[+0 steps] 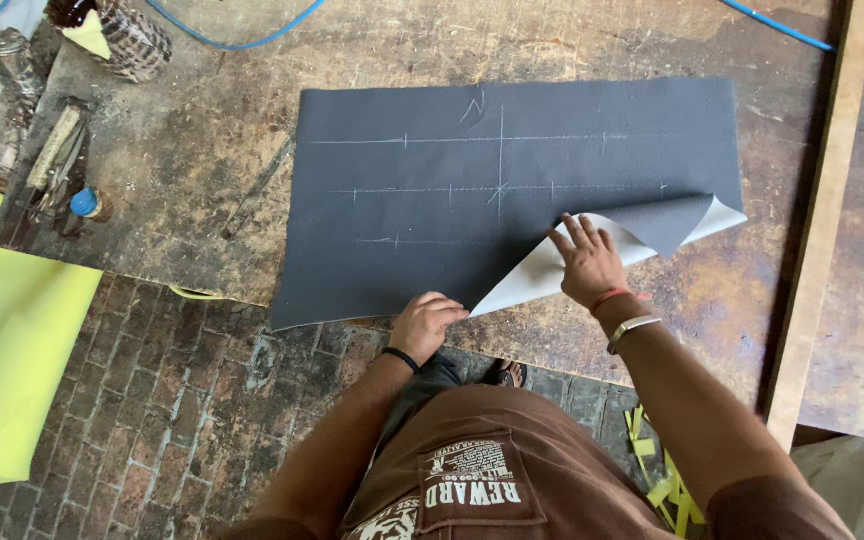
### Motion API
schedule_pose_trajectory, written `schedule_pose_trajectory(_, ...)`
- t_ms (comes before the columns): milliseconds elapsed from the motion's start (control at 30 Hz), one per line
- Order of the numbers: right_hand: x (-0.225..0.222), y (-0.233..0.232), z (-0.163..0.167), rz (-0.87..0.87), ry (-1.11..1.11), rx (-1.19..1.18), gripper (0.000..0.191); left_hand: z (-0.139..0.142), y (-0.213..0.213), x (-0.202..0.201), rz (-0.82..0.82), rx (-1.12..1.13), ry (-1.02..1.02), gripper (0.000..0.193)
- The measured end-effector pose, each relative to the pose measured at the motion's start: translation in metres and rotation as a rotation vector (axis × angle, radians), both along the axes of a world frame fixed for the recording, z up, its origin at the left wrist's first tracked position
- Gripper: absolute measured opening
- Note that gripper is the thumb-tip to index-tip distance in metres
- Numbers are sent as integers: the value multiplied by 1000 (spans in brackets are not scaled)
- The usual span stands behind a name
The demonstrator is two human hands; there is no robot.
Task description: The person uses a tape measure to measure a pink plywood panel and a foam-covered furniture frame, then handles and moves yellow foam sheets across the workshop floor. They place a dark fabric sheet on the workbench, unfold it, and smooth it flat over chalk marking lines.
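A dark grey sheet (452, 170) with chalk lines lies flat on a worn wooden workbench (202, 170). Its near right corner is folded over, showing the white underside (532, 275). My right hand (587, 262) rests flat with fingers spread on that white underside, pressing the fold. My left hand (425, 322) grips the sheet's near edge at the bench's front, fingers curled over it.
A long wooden plank (820, 220) runs along the bench's right side. Hand tools (52, 175) and a wrapped jar (137, 40) sit at the far left. A blue cable (237, 40) crosses the back. A yellow sheet (2, 330) lies on the brick floor at left.
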State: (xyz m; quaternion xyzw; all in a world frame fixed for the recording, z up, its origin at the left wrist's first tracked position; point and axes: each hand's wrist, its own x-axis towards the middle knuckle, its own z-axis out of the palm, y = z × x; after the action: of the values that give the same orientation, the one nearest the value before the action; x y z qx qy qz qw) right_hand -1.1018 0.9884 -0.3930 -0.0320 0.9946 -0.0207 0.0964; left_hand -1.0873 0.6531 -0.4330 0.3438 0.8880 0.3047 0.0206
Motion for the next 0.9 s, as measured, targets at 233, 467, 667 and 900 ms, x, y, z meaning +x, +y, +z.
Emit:
schedule_pose_trajectory(233, -5, 15, -2, -14, -315, 89, 72, 3, -10, 4, 64, 10, 63, 34)
schedule_pose_trajectory(467, -1, 20, 7, -207, -303, -121, 102, -2, -10, 2, 114, 14, 72, 30)
schedule_pose_trajectory(667, -7, 12, 14, -92, -444, -21, 103, -11, -14, 7, 145, -41, 3, 29)
schedule_pose_trajectory(900, -16, 4, 2, 9, -348, -7, 89, -19, -22, 14, 144, -128, -95, 33)
